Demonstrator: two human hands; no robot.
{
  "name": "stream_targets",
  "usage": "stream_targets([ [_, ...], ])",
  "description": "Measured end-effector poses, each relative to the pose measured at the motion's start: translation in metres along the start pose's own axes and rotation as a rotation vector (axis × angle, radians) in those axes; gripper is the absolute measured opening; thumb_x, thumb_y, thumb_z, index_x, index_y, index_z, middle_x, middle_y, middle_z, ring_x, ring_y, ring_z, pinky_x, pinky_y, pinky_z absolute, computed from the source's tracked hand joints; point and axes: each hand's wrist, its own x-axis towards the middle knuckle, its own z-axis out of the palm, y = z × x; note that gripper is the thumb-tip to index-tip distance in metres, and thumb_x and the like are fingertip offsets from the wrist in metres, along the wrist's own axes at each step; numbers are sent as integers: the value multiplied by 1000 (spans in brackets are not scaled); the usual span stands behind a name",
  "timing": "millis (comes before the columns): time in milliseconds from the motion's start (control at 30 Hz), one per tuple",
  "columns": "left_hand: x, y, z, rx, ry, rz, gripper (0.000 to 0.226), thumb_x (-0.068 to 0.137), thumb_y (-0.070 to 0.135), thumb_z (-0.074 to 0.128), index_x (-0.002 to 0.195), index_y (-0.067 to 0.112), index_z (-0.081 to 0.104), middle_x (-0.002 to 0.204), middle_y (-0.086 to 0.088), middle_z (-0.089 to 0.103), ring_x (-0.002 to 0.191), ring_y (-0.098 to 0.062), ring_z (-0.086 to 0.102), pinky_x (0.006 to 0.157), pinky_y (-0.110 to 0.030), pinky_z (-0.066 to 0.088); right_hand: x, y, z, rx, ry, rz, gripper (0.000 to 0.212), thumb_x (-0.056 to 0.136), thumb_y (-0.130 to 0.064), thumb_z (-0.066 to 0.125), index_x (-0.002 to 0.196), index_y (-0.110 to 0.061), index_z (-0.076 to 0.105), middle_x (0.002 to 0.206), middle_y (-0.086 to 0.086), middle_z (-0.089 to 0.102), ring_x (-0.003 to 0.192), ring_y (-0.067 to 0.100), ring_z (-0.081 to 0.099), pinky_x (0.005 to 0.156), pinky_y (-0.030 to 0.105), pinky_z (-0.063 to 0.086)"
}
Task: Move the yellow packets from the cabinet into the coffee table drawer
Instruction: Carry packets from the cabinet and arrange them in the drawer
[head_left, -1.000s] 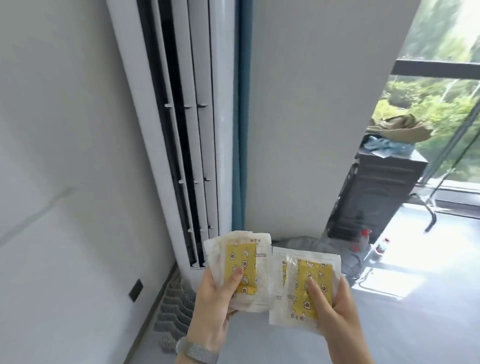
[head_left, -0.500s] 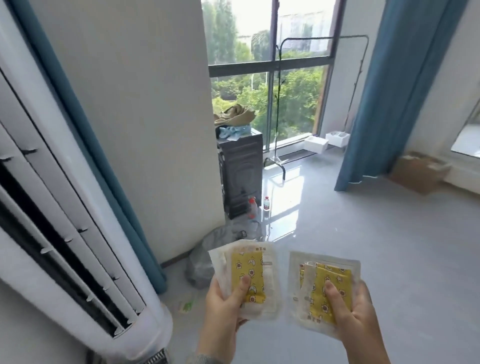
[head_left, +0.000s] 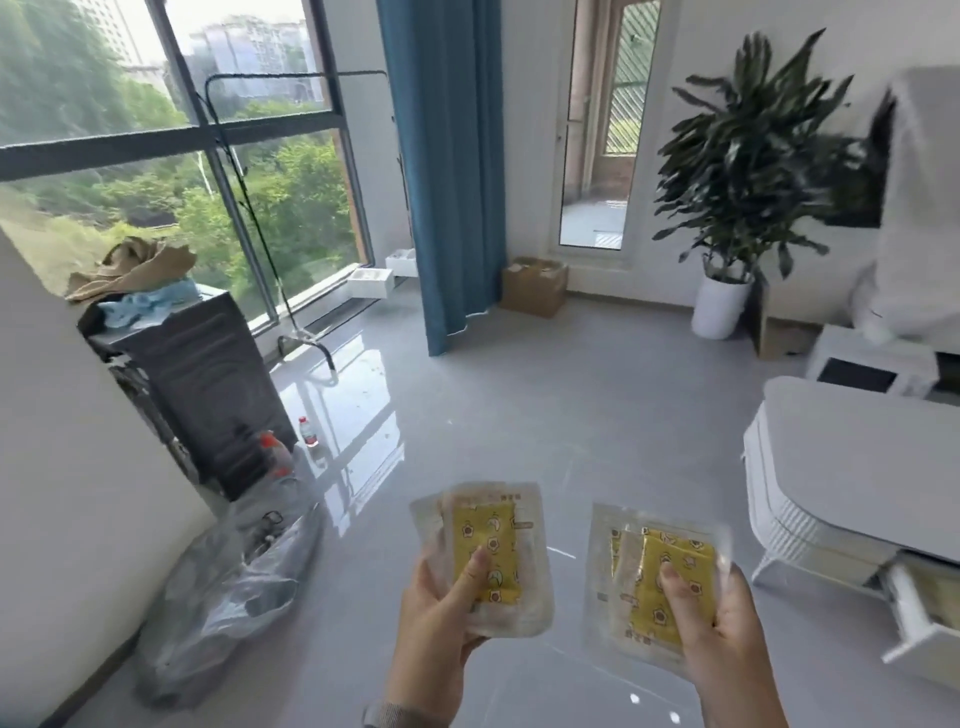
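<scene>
My left hand (head_left: 439, 623) grips a small stack of yellow packets (head_left: 493, 540) in clear wrappers, thumb pressed on the top one. My right hand (head_left: 727, 639) grips another stack of yellow packets (head_left: 644, 571) the same way. Both stacks are held out in front of me above the grey floor. At the right stands the white coffee table (head_left: 852, 467), and its drawer (head_left: 919, 618) is pulled open at the frame's right edge. The cabinet is out of view.
A dark cabinet-like unit (head_left: 208, 384) with cloth on top stands left by the window. A clear plastic bag (head_left: 234, 587) and two bottles (head_left: 291, 441) lie on the floor beside it. Farther off are a blue curtain (head_left: 447, 171), a cardboard box (head_left: 535, 286) and a potted plant (head_left: 737, 171).
The view has swung right, from the air conditioner and wall to the open room and the coffee table. Both hands keep the same grip on the packets.
</scene>
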Motion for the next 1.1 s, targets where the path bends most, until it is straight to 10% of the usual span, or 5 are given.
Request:
stream_targets([
  [100, 20, -16, 56, 37, -79, -30, 44, 75, 16, 71, 118, 19, 60, 103, -11, 74, 81, -27, 74, 55, -30, 56, 30, 2, -41, 16, 93, 11, 39, 74, -60, 71, 104, -37, 58, 103, -5, 70, 97, 19, 67, 92, 51, 52],
  [367, 66, -75, 214, 151, -299, -141, 40, 82, 14, 68, 121, 14, 60, 105, -12, 74, 84, -28, 73, 61, -34, 57, 111, -2, -162, 85, 275, 25, 13, 92, -20, 63, 103, -19, 57, 93, 1, 70, 70, 0, 69, 56, 16, 52],
  [633, 88, -133, 311, 251, -509, -252, 31, 90, 13, 62, 119, 21, 62, 105, -9, 74, 83, -20, 72, 59, -30, 56, 138, 20, -241, 144, 530, 66, 16, 92, -25, 63, 107, -25, 59, 93, -6, 72, 90, 17, 69, 81, 46, 57],
  [1100, 191, -175, 443, 376, -752, -435, 33, 90, 12, 63, 122, 10, 57, 99, -8, 74, 78, -20, 72, 59, -33, 57, 237, 25, -285, 311, 859, 98, 13, 93, -18, 63, 104, -22, 58, 92, -8, 73, 77, 5, 71, 56, 19, 54],
])
